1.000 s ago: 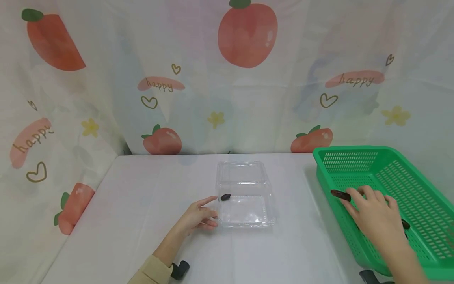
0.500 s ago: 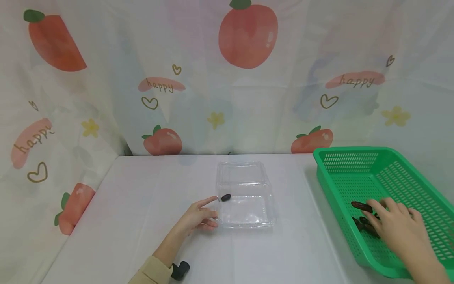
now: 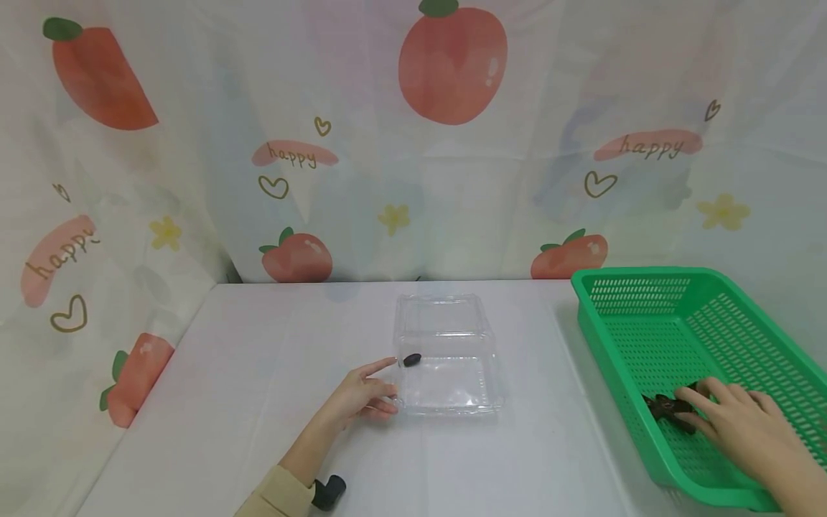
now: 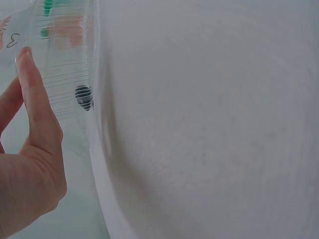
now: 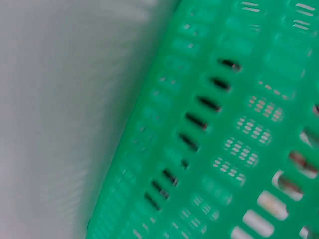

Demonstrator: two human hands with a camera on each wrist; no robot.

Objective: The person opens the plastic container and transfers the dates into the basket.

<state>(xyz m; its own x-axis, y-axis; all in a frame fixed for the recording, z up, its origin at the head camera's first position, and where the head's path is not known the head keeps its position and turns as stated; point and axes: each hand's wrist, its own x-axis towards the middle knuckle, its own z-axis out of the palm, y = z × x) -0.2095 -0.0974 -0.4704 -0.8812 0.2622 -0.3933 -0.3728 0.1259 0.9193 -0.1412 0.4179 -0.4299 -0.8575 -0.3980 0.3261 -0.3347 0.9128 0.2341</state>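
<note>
A clear plastic clamshell box (image 3: 446, 413) lies with its lid folded back on the table, and one small dark oval piece (image 3: 412, 360) is inside at its left edge. My left hand (image 3: 362, 393) rests against the box's left side; in the left wrist view an extended finger (image 4: 37, 97) lies along the ribbed wall. Inside the green basket (image 3: 617, 402), my right hand (image 3: 743, 424) reaches down to a cluster of dark brown, elongated pieces (image 3: 665, 409). Its thumb and forefinger pinch one of them, partly hidden by the fingers.
The perforated basket stands at the right of the white-covered table (image 3: 310, 316), its raised rim around the right hand. A patterned curtain (image 3: 362, 194) hangs behind and at the left. Through the basket's slots (image 5: 197, 122), dark pieces show in the right wrist view.
The right hand has moved right and down, deeper into the basket, carrying a dark piece from near the left rim to the cluster. The left hand and box have stayed put.
</note>
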